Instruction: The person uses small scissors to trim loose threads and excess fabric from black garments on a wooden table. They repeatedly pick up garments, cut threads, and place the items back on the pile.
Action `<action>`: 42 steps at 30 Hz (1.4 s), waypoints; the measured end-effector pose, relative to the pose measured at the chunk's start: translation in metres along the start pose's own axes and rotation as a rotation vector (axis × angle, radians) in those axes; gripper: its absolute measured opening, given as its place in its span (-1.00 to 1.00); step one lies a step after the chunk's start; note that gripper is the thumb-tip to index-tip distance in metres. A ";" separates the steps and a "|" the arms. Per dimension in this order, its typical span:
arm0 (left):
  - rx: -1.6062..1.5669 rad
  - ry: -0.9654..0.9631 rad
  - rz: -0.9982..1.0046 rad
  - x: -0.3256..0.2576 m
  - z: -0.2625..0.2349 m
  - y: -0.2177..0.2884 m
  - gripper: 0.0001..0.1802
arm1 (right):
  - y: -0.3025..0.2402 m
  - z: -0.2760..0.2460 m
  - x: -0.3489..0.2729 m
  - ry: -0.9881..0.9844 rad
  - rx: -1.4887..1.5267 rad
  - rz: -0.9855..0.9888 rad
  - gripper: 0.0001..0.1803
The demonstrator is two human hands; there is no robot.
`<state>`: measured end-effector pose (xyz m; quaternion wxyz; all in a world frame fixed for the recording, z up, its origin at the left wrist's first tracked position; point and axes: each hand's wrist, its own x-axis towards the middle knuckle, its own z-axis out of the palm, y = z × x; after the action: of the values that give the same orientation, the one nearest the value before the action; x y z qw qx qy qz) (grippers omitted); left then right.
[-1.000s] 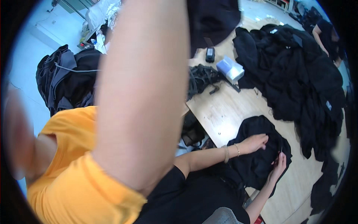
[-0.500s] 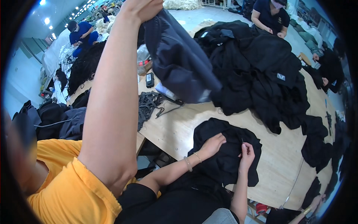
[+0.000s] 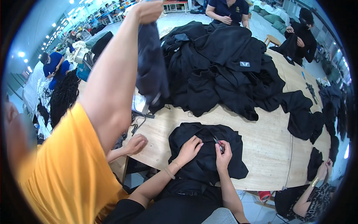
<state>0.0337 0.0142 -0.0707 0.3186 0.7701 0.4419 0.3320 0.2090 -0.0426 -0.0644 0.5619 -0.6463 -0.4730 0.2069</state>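
Note:
A black garment [image 3: 235,164] lies spread on the wooden table [image 3: 268,149] in front of me. My left hand [image 3: 189,148] sits on its middle, fingers curled into the fabric. My right hand [image 3: 223,154] is right beside it, gripping small metal snips [image 3: 217,141] whose tips touch the cloth. Both forearms come up from the lower edge. At my left, a person in a yellow shirt holds one arm [image 3: 112,82] high, gripping a dark blue garment [image 3: 151,71] that hangs above the table.
A large pile of black garments [image 3: 223,67] covers the far half of the table. The yellow-shirted person's other hand [image 3: 136,143] rests on the near table edge. Other workers stand at the far side [image 3: 227,9] and the right [image 3: 302,37].
The view has swung toward the table. The neighbour's raised arm has moved left with the dark blue garment hanging from it. My hands have drawn closer together on the black garment.

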 end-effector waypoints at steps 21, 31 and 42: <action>0.279 0.188 -0.016 0.017 0.032 0.008 -0.75 | 0.028 0.001 -0.004 0.146 0.005 0.049 -0.83; 0.298 0.192 -0.007 0.021 0.030 0.011 -0.75 | 0.024 0.000 -0.003 0.126 -0.022 0.030 -0.84; 0.305 0.191 -0.006 0.018 0.030 0.009 -0.78 | 0.019 0.000 -0.002 0.125 -0.016 0.054 -0.82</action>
<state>0.0687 0.0206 -0.0770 0.1557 0.7730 0.5175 0.3322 0.2150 -0.0431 -0.0823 0.5794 -0.6750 -0.4210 0.1772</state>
